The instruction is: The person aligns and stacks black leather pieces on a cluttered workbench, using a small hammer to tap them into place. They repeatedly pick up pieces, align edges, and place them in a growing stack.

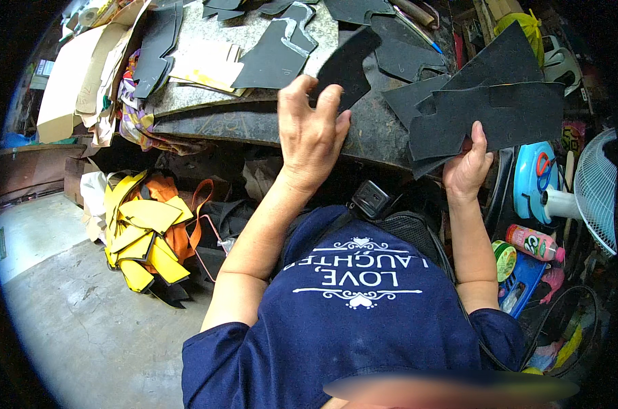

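My left hand (310, 133) is over the front of the workbench with its fingers bent around the lower end of a curved black cut piece (350, 63). That piece is tilted up off the bench, and part of its lower edge is hidden behind the fingers. At the bench's right edge, my right hand (468, 167) grips several overlapping flat black cut pieces (503, 112), thumb on top and fingers hidden underneath. A larger black piece with a whitish, wavy edge (275, 58) lies flat beyond my left hand.
A pale stack of sheets (203, 65) and more black pieces (157, 51) lie on the bench (206, 126). A cardboard box (70, 82) stands left. Below hangs a yellow bundle (142, 235). On the right are a fan (598, 184), red-handled scissors (543, 170) and a pink bottle (532, 242).
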`<state>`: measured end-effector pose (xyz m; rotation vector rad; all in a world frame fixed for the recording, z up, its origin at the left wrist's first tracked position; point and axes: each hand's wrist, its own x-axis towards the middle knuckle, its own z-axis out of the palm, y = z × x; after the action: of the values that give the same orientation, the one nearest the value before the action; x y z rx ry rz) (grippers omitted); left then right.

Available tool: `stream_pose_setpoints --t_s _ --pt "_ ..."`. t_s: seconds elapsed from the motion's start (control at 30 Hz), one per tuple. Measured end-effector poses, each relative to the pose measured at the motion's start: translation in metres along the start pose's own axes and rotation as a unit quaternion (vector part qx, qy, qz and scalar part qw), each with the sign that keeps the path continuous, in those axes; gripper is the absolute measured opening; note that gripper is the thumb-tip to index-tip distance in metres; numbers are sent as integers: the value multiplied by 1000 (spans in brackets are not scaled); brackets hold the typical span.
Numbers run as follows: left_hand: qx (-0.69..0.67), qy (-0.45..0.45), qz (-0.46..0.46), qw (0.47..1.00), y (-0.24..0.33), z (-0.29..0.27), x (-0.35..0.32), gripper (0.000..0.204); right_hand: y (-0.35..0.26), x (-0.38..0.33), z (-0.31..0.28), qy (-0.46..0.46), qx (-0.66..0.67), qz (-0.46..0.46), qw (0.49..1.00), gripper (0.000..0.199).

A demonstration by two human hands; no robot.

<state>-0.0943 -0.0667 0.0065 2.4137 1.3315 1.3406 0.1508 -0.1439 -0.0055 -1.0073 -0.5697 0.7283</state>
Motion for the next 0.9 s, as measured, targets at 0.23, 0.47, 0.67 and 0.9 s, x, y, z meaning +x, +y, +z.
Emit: stream_pose_setpoints --t_s 0.23,0.47,0.67,0.9 --pt "-165 23 -59 984 0 -5 11 29 3 2 0 28 0 4 1000 32" --pt "-119 71 -94 986 -27 -54 35 30 0 -4 4 33 24 -5 999 20" --pt "-28 187 -153 970 -128 -93 82 27 3 -2 0 18 -2 -2 1000 28" --pt "231 11 -227 946 -171 -79 103 43 5 -3 0 40 -2 -12 999 28"
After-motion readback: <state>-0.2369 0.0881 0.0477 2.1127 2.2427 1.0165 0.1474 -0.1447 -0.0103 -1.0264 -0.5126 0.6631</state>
